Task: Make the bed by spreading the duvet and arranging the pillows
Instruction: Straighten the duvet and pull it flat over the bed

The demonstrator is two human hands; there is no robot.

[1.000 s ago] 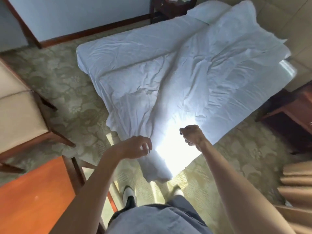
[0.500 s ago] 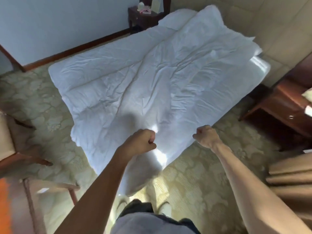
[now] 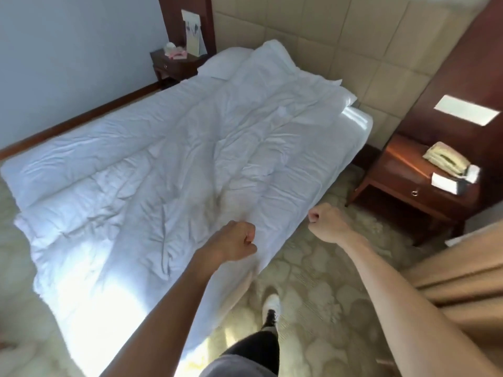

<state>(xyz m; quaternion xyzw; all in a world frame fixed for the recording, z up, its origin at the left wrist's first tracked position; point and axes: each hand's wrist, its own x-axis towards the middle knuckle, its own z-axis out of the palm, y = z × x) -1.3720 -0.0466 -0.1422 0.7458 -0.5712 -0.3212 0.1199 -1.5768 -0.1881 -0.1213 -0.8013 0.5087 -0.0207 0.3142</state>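
A crumpled white duvet [image 3: 168, 159] covers the bed from its foot to the pillows. My left hand [image 3: 236, 240] is a fist on the duvet's near right edge, and creases run toward it. My right hand [image 3: 324, 221] is also clenched, right at the same edge over the carpet; only a sliver of cloth seems caught in it. One white pillow [image 3: 226, 63] lies at the headboard's left. A second pillow [image 3: 347, 96] peeks out under the duvet's top right corner.
A wooden nightstand [image 3: 408, 170] with a beige telephone [image 3: 443, 159] stands to the right of the bed. Another nightstand [image 3: 174, 63] sits at the far left of the padded headboard [image 3: 313, 31]. A tan curtain [image 3: 462, 268] hangs at my right. My foot [image 3: 270, 308] is on patterned carpet.
I have walked from the bed's foot toward its right side. Both fists travelled along with the duvet's edge, and the duvet now lies flatter and wider across the bed.
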